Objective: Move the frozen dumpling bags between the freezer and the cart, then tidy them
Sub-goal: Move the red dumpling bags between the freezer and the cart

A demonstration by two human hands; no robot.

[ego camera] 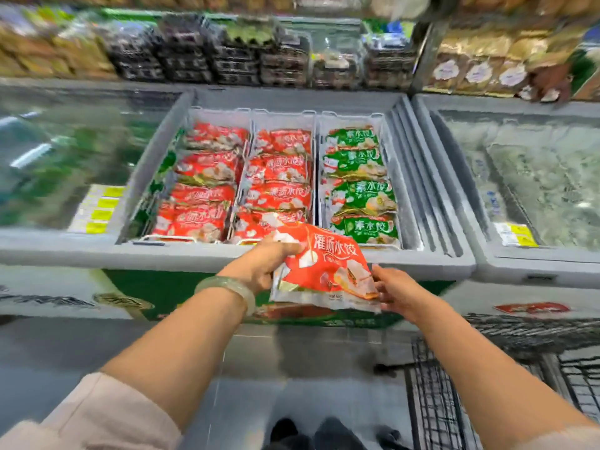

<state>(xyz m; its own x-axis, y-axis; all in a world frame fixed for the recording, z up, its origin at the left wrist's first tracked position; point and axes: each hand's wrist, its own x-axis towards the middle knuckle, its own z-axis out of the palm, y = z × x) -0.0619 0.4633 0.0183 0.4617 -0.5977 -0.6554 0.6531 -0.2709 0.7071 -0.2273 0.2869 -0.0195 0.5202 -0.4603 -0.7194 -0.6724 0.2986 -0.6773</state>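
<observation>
A red dumpling bag [328,267] hangs in front of the open chest freezer's near rim [194,251]. My left hand [266,264] grips its left edge, and my right hand [396,290] holds its lower right corner. Inside the freezer, two baskets hold rows of red dumpling bags [207,183], and a third basket on the right holds green dumpling bags [360,186]. The black wire cart [454,384] stands at the lower right, beside my right forearm.
Closed glass-lidded freezers sit on the left [58,164] and on the right [535,183]. Shelves of packaged goods [227,50] run behind the freezers. My shoes [311,433] stand on the grey floor.
</observation>
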